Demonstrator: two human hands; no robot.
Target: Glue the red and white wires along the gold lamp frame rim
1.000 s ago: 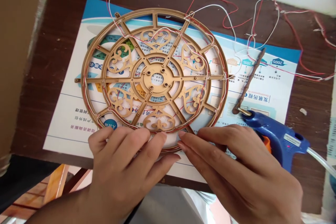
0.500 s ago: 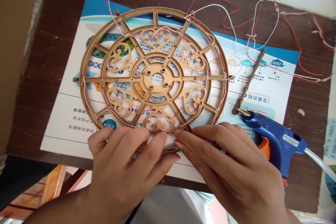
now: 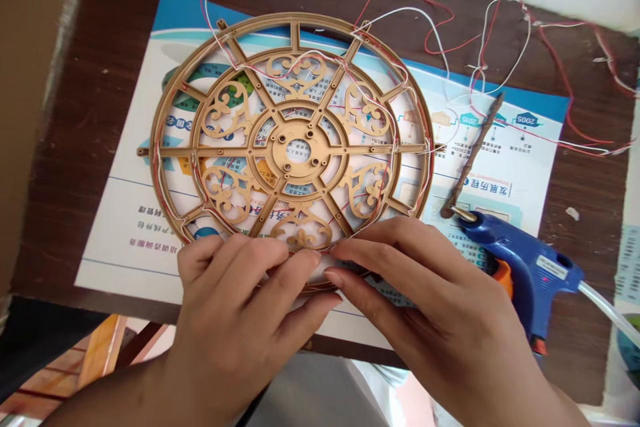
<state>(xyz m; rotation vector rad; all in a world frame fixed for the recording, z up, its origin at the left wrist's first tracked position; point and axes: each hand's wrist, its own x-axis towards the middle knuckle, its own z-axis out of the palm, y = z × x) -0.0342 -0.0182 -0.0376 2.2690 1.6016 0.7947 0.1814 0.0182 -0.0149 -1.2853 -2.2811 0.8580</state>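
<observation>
A gold-coloured wheel-shaped frame with spokes and scrollwork lies flat in front of me. Thin red and white wires run along its ring channels. My left hand grips the near edge, its fingers bent over the rims and its thumb stretched towards the right. Close beside it, my right hand has its index fingertip pressed on the inner ring, where the wires pass under it. The right thumb tip sits slightly nearer to me, between the rings. Both hands cover much of the near rim.
A printed sheet lies under the frame on a dark brown table. At the right, a blue glue gun rests with its nozzle by a brown stick. Loose red and white wire trails over the back right.
My right hand has shifted slightly, its thumb now further from the index finger. The left fingers have moved a little to the right along the rim. The frame has barely moved.
</observation>
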